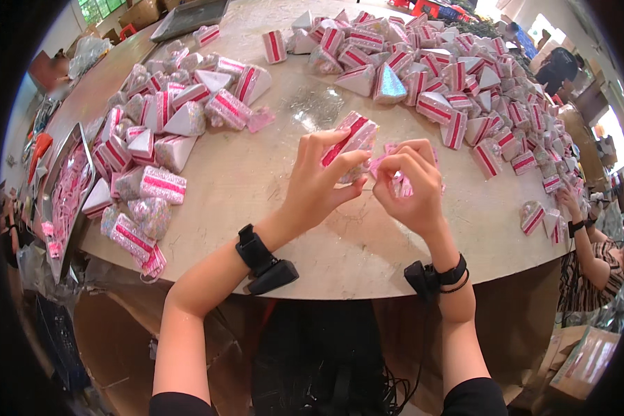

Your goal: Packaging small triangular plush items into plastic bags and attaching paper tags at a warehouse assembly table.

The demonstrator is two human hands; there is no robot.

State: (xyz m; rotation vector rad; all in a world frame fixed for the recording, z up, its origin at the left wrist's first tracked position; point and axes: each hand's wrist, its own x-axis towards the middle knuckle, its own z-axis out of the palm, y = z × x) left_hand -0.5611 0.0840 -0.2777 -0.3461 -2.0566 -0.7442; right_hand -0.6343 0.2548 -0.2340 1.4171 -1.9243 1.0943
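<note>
Wedge in hand: pink-and-white, cake-slice-shaped piece (353, 139), raised over the middle of the surface (305, 253).
Left hand (315, 173): fingers pinching the wedge between thumb and fingertips.
Right hand (416, 187): thumb and forefinger curled into a ring just beside the wedge; whether they pinch anything, I cannot tell.
Pink strips (401, 186): bunched behind the right hand; held or lying, unclear.
Left heap (170, 114): many wedges; the nearest has a pink tassel-like piece (154, 262) at its end.
Right heap (435, 107): larger, curving from far middle to right.
Progress: this wedge seems mid-handling, not yet set down; which heap is finished cannot be settled, so done and left remain uncertain.
Tray at left (92, 182): more pink strips inside.
Writing: no brand, label or lettering readable on the wedges.
</note>
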